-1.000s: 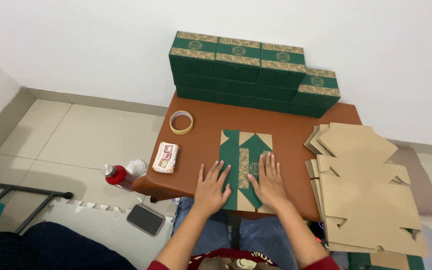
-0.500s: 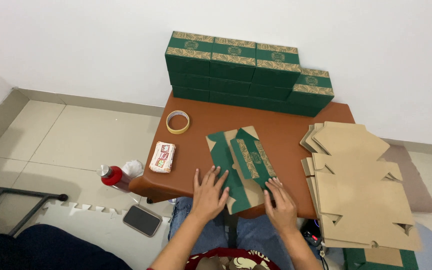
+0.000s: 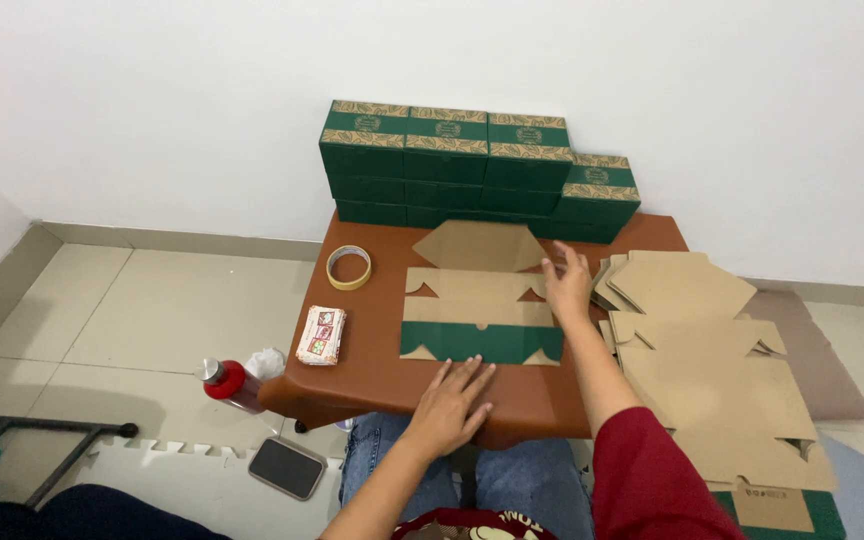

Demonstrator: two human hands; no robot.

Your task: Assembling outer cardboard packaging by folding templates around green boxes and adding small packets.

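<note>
Nearest, at six o'clock, the person's knees in blue jeans [image 3: 512, 480] show under the front edge of the brown bench [image 3: 372, 370]. The left hand [image 3: 452, 400] lies flat and open on the bench top, fingers spread, gripping nothing; its fingertips sit just below the near edge of the flat cardboard box blank [image 3: 477, 300]. That blank lies unfolded in the middle of the bench, plain brown side up, with a green strip along its near edge. At three o'clock of the blank the right hand [image 3: 567, 285], arm in a red sleeve [image 3: 642, 470], rests open on the blank's right edge, fingers extended, closed around nothing.

At four o'clock a loose stack of more brown blanks [image 3: 712, 350] spreads off the bench's right side. At nine o'clock of the blank lies a small printed packet [image 3: 322, 335]; beyond it, at ten o'clock, a roll of tape [image 3: 349, 266]. On the floor at eight o'clock stand a red bottle [image 3: 227, 383] and a dark phone [image 3: 287, 466].

Farthest, at twelve o'clock, finished green boxes [image 3: 462, 165] are stacked against the white wall.
</note>
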